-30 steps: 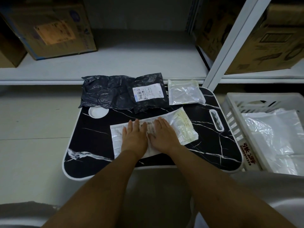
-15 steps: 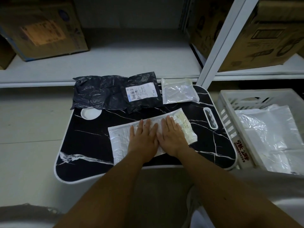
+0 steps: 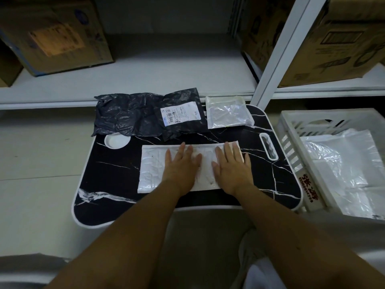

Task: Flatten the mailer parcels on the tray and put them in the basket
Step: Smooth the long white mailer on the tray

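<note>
Both forearms are bare from the lower edge of the view up to the wrists, with no sleeve, watch, bracelet or glove on them. The left hand [image 3: 181, 165] and the right hand [image 3: 231, 167] are bare too, and no ring shows on any finger. Pale, whitish-grey clothing [image 3: 354, 247] shows at the lower right, and a grey patch at the lower left corner.
</note>
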`<state>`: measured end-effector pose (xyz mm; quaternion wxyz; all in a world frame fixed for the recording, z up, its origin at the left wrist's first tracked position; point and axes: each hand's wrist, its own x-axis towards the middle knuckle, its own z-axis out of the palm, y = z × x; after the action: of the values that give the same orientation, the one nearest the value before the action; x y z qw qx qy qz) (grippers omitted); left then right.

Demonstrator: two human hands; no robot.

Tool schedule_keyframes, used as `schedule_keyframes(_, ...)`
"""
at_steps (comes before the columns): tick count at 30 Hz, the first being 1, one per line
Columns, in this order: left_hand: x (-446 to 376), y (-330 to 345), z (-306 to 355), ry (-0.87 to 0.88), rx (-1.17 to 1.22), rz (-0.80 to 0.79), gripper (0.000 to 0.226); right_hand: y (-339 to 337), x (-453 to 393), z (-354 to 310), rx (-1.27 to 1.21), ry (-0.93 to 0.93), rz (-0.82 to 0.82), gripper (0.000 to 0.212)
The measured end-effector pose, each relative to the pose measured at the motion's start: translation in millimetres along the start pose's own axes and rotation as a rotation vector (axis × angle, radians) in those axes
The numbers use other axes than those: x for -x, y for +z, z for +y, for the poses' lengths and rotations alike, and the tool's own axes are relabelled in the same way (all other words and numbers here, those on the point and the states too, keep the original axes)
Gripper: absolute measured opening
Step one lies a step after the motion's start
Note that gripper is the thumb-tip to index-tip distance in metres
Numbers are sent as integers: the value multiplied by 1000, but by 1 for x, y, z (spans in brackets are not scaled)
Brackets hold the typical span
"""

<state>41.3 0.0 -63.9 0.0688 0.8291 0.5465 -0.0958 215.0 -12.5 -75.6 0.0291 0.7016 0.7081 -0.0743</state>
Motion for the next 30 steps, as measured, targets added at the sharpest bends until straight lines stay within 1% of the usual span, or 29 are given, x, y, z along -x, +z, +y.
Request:
schedule_keyframes(2, 2, 1, 14, -82, 100, -37, 58, 3, 1, 1, -39, 12, -74, 63)
schedule_keyframes(4, 3, 7, 22, -133, 132, -55, 62, 2, -1, 2, -52, 16, -99, 65)
schedule_keyframes(10, 0, 12, 19, -126, 105, -69, 63, -2, -4, 1, -69, 31, -147, 69)
schedule_keyframes(14, 2, 13, 15, -98, 124, -16, 67, -7, -3, -2, -46, 61, -179, 67)
schedule_keyframes(16, 9, 13, 5, -116, 161, 10, 68, -7, -1, -12, 14, 113, -121, 63)
schedule_keyframes(18, 17, 14, -7, -172, 167, 6, 69, -6, 4, -31, 45, 134, -7, 59)
schedule_keyframes(20, 25, 16, -19, -219, 116, -26, 68, 0, 11, -52, -27, 29, 35, 57)
schedule_keyframes(22, 31, 16, -26, -227, 88, -58, 66, 8, 17, -64, -68, -77, 6, 53)
schedule_keyframes(23, 32, 17, -27, -219, 88, -63, 65, 12, 19, -65, -63, -92, -6, 52)
schedule_keyframes(26, 35, 19, -30, -217, 122, -47, 66, 13, 18, -64, -55, -59, -59, 53)
schedule_keyframes(28, 36, 20, -31, -265, 150, -33, 74, 9, 17, -65, -50, -53, -91, 54)
schedule_keyframes(30, 35, 19, -31, -321, 151, -53, 81, 7, 15, -66, -39, -50, -113, 55)
